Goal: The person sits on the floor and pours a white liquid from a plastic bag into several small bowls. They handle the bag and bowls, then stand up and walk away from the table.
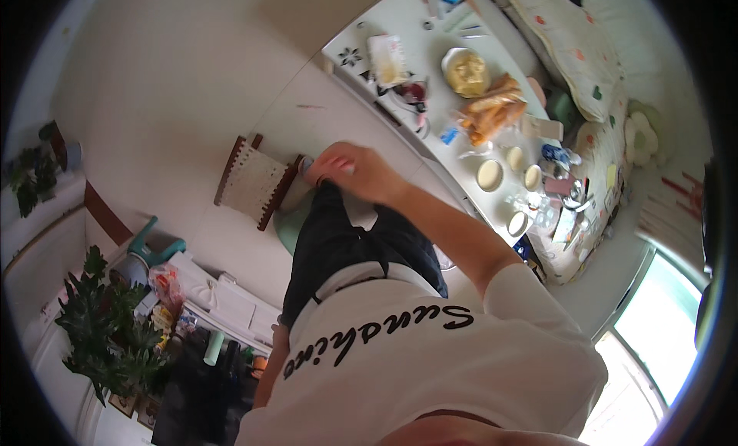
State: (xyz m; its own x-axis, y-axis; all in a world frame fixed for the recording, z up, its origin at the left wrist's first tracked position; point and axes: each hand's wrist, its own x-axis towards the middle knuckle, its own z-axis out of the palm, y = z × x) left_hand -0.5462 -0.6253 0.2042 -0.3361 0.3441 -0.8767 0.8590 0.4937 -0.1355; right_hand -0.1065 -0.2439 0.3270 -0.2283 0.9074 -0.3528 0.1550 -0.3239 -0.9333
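Observation:
My right hand (366,172) reaches forward over my dark trousers (340,233), its fingers curled and blurred. A small pale item (305,165) shows beside the fingertips; I cannot tell whether the hand holds it. Just beyond sits a low wooden stool with a woven seat (252,184). Only a sliver of my left hand (279,329) shows beside my left hip; my body hides the rest. To the right, a white table (426,140) bears a white bowl with yellow food (468,72), long bread in a plastic bag (494,109) and several round cups of pale contents (489,175).
A bed or sofa with a patterned cover (582,60) lies behind the table. Part of a green round object (288,230) shows beside my legs. At the left are a leafy plant (104,325), a teal-handled object (153,243) and a white cabinet (230,299). A bright window (663,313) is at the lower right.

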